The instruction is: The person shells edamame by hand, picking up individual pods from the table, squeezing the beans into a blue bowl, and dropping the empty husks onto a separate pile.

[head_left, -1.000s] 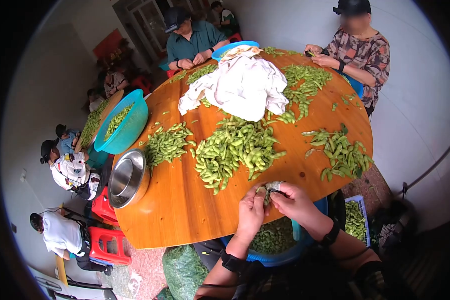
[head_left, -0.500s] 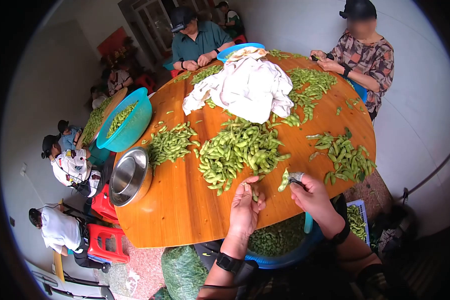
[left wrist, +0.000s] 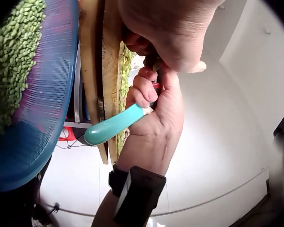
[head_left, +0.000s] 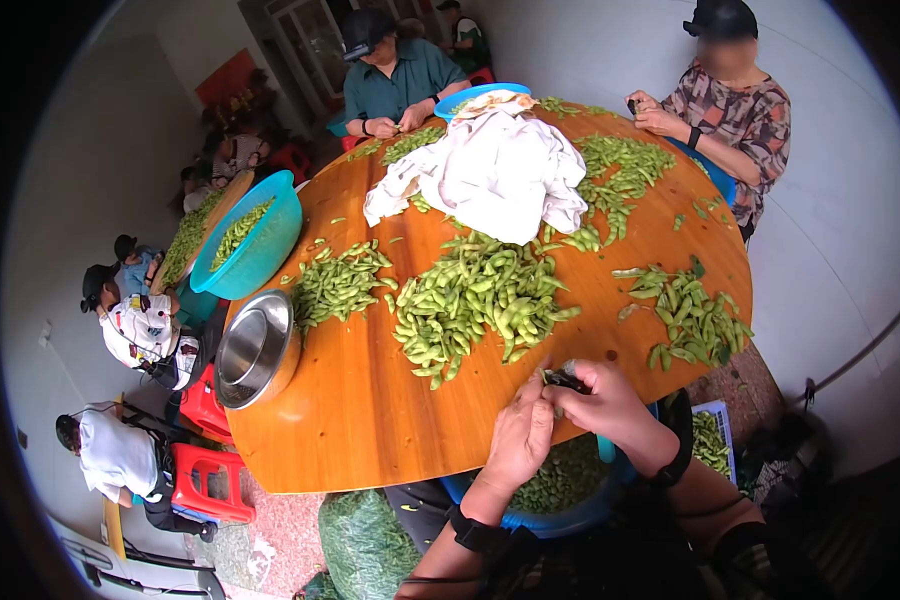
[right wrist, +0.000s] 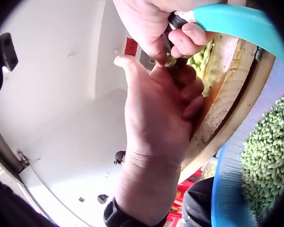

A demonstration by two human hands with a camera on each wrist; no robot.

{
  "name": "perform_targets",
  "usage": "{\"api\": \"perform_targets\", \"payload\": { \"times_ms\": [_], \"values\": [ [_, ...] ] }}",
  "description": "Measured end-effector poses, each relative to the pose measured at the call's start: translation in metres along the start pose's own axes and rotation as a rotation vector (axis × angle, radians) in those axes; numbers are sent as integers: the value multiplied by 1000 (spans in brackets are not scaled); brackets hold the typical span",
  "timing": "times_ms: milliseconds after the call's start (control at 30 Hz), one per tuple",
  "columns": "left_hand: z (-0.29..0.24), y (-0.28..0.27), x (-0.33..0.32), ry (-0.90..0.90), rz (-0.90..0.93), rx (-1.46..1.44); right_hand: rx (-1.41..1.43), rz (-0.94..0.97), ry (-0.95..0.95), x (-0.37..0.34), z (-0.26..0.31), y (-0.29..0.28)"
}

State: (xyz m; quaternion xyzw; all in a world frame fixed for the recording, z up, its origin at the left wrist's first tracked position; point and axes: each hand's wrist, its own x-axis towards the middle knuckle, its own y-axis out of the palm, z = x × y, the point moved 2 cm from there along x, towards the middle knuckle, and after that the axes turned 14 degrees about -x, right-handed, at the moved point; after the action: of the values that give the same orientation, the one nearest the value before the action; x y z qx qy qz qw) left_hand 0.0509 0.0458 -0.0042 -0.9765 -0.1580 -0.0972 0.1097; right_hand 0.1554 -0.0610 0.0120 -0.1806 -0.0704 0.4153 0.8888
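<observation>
Above the table's near edge, my left hand (head_left: 523,435) and right hand (head_left: 602,402) meet at the fingertips. The left fingers are curled and pinch a green pod (right wrist: 170,60), mostly covered by both hands. My right hand (left wrist: 154,106) grips a tool whose teal handle (left wrist: 114,126) sticks out past the palm; its dark end is between the fingers. A large heap of green pods (head_left: 480,300) lies on the table just beyond the hands. Under them, a blue basin (right wrist: 222,189) holds shelled green beans (right wrist: 270,151).
Smaller pod piles (head_left: 340,285) lie left and right of the heap. Metal bowls (head_left: 255,350), a teal basin (head_left: 260,240) and white cloth (head_left: 495,180) are around it. Two people sit across the wooden table (head_left: 370,420); a red stool (head_left: 210,485) stands at left.
Half a second ago the hands were apart, with a pod at the right hand's fingers and another in the left. Now the hands are together again, and the pod at the right fingers is out of sight.
</observation>
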Motion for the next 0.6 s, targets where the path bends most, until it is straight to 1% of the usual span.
{"api": "perform_targets", "payload": {
  "times_ms": [33, 100, 133, 200, 233, 300, 333, 367, 400, 467, 533, 600],
  "values": [
    [0, -1, 0, -1, 1, 0, 1, 0, 2, -2, 3, -2],
    [-1, -3, 0, 58, 17, -115, 394, 180, 170, -4, 4, 1],
    [1, -4, 1, 58, 13, -114, 394, 184, 168, -4, 5, 3],
    [4, -6, 2, 80, -1, -240, 557, 190, 169, -5, 8, 11],
    [1, -6, 1, 78, -4, -238, 533, 198, 153, -5, 7, 13],
    [-2, -4, -1, -141, 41, -595, 580, 202, 156, -3, 3, 18],
    [-2, -4, -1, -143, 40, -594, 624, 203, 158, -2, 2, 20],
    [0, -4, 1, -169, 0, -604, 624, 203, 159, -3, 2, 21],
    [2, -4, 2, -194, -40, -613, 578, 179, 142, -2, 4, 23],
    [11, -4, 2, -184, -55, -603, 531, 156, 126, -3, 5, 23],
    [13, -6, 1, -175, -73, -592, 607, 145, 139, -4, 5, 24],
    [12, -7, 0, -212, -78, -526, 637, 147, 163, -3, 2, 24]
  ]
}}
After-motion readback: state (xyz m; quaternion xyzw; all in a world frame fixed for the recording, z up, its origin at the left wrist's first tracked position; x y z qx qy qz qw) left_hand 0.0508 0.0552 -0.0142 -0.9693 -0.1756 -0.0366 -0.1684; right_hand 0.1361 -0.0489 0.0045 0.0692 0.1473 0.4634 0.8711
